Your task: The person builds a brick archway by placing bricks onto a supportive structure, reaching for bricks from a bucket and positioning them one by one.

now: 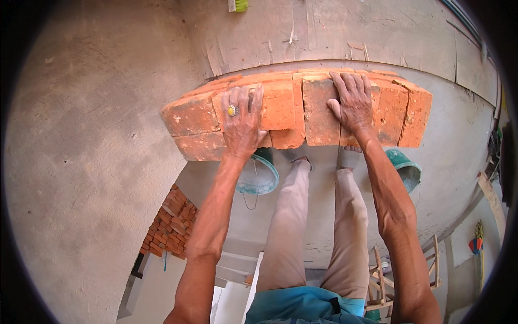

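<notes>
A curved stack of orange bricks (415, 110) runs across the upper middle, with a vertical joint near its centre. My left hand (241, 119), wearing a ring with a yellow stone, grips an upper brick (278, 105) on the left part. Its fingers reach over the brick's face toward the far edge, and the thumb lies along the lower edge. On the right part, my right hand (354, 105) lies spread on a darker-faced brick (319, 110), its fingertips at the far edge and its thumb out to the left. A thin dark line hangs down beside this thumb.
Below the stack hang or stand two green buckets, one left (258, 175) and one right (404, 168). A grey plastered wall (91, 124) fills the left. Piled bricks (171, 224) lie lower left, and a wooden frame (382, 278) stands lower right. A green-bristled brush (238, 5) is at the top.
</notes>
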Demonstrator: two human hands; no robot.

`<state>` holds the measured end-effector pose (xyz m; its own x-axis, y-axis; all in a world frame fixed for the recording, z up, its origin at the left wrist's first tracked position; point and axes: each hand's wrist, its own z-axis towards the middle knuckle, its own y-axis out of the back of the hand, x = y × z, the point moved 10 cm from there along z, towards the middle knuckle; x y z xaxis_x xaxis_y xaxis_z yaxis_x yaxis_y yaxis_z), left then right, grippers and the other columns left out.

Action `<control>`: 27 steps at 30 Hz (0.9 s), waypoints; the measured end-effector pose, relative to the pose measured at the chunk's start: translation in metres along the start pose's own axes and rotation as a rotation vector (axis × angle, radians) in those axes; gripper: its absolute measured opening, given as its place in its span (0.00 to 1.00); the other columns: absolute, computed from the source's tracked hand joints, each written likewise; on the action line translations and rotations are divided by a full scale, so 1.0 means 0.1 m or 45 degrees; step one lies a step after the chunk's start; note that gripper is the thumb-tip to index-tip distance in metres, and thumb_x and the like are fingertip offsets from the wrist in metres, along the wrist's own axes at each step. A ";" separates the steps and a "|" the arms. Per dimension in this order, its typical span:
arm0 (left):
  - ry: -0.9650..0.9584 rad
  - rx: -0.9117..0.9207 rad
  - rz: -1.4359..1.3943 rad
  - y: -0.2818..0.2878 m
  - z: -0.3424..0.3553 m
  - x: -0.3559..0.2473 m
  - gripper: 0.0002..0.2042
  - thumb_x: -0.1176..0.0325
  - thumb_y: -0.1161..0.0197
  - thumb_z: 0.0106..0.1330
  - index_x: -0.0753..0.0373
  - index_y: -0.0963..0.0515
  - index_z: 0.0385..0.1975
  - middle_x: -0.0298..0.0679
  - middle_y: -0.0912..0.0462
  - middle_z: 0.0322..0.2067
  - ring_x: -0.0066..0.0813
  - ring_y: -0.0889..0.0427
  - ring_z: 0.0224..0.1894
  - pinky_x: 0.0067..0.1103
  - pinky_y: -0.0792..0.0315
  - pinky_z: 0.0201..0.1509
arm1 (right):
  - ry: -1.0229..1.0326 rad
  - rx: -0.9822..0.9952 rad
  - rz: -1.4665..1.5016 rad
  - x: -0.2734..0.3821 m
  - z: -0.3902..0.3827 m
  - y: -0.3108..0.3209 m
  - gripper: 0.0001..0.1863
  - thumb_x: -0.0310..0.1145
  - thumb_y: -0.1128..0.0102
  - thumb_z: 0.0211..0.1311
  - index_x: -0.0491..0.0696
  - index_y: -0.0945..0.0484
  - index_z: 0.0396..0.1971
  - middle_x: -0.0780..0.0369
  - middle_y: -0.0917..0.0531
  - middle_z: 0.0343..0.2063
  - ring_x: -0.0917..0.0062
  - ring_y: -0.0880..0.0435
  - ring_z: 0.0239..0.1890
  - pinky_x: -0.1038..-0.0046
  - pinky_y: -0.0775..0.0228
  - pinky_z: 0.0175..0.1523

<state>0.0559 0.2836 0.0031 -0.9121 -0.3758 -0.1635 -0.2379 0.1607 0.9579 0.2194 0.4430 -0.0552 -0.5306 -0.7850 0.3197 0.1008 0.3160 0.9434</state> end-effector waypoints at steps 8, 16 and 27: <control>0.505 -0.080 -0.511 0.11 -0.77 -0.31 0.49 0.62 0.24 0.54 0.66 0.47 0.74 0.56 0.47 0.72 0.53 0.49 0.75 0.45 0.53 0.78 | 0.006 -0.004 -0.016 0.01 -0.03 0.01 0.36 0.47 0.36 0.52 0.53 0.30 0.63 0.61 0.25 0.50 0.66 0.29 0.58 0.55 0.50 0.75; 2.719 -0.753 -2.988 -1.81 -2.30 -1.04 0.42 0.36 0.61 0.75 0.66 0.55 0.76 0.55 0.62 0.77 0.53 0.61 0.79 0.45 0.60 0.79 | 0.024 -0.011 -0.056 -0.01 -0.02 -0.02 0.36 0.47 0.37 0.53 0.54 0.30 0.64 0.61 0.25 0.51 0.67 0.29 0.58 0.57 0.48 0.73; 1.952 -1.019 -3.187 -2.31 -1.34 -0.20 0.36 0.36 0.62 0.73 0.52 0.41 0.73 0.37 0.41 0.74 0.46 0.43 0.75 0.52 0.49 0.75 | 0.033 -0.024 -0.047 0.03 0.00 -0.01 0.35 0.47 0.38 0.53 0.53 0.28 0.63 0.61 0.25 0.49 0.67 0.28 0.57 0.56 0.47 0.73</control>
<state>0.1738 0.1312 -0.1836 0.7364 0.6153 -0.2813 0.5681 -0.7882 -0.2367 0.2178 0.4405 -0.0551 -0.5124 -0.8094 0.2869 0.0977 0.2769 0.9559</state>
